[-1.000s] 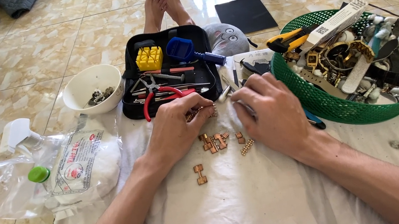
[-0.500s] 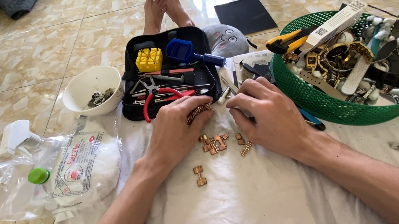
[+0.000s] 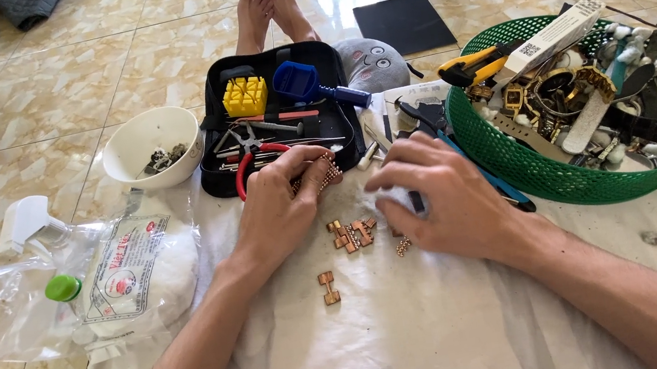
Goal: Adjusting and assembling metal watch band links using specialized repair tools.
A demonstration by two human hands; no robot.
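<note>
My left hand (image 3: 280, 208) pinches a rose-gold watch bracelet piece (image 3: 325, 175) just above a white cloth (image 3: 417, 326). My right hand (image 3: 446, 198) hovers beside it with curled fingers around a thin dark tool (image 3: 416, 200). Several loose rose-gold bracelet links (image 3: 353, 234) lie on the cloth between the two hands. One separate link (image 3: 328, 288) lies nearer to me, and a small bit (image 3: 402, 245) lies by my right thumb.
An open black tool case (image 3: 276, 115) holds a yellow block, blue holder and red-handled pliers. A white bowl (image 3: 152, 145) sits left, a green basket (image 3: 591, 165) of watch parts right. Clear plastic bags (image 3: 60, 282) with cotton and a green-capped bottle lie left. Bare feet (image 3: 269, 4) rest ahead.
My left hand has lifted the bracelet piece slightly toward the tool case. My right hand has drawn a little apart from it, to the right.
</note>
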